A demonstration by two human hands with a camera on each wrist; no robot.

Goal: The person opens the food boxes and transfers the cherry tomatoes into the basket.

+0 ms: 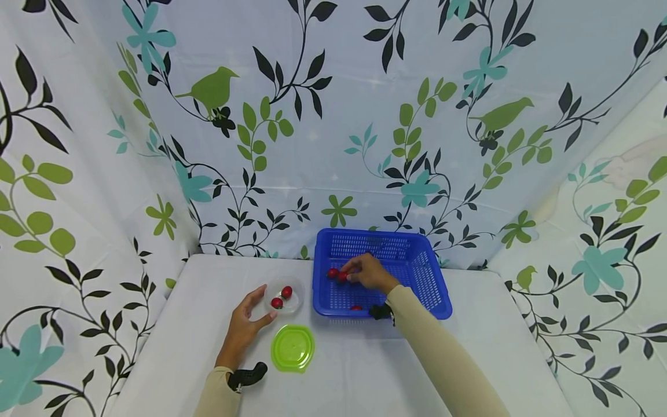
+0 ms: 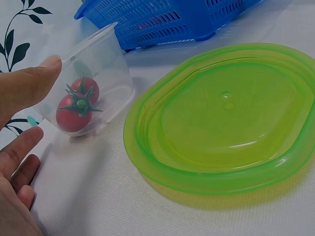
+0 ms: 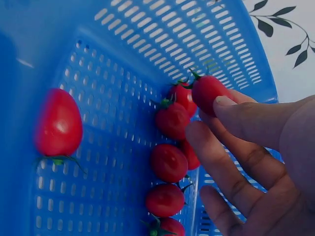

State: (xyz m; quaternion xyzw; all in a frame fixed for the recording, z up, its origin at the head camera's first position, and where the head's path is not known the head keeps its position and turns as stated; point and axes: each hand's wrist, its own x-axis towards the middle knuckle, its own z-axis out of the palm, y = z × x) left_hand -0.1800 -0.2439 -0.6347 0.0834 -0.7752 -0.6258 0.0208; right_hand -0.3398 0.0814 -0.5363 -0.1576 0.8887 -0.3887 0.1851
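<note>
My left hand (image 1: 245, 324) curves its thumb and fingers about the left side of a clear plastic container (image 1: 297, 298), the thumb at the rim in the left wrist view. Two cherry tomatoes (image 2: 74, 113) with green tops lie in it. My right hand (image 1: 369, 272) is inside the blue basket (image 1: 443, 295), pinching a cherry tomato (image 3: 209, 93) between thumb and fingers. Several more cherry tomatoes (image 3: 168, 162) sit along the basket floor below that hand, and another tomato (image 3: 59, 123) lies apart from them.
A green lid (image 1: 293, 348) lies on the white table (image 1: 365, 376), in front of the container. The basket stands right of the container, close to the patterned curtain (image 1: 354, 116) at the back. Similar curtains hang at both sides. Both wrists wear dark straps.
</note>
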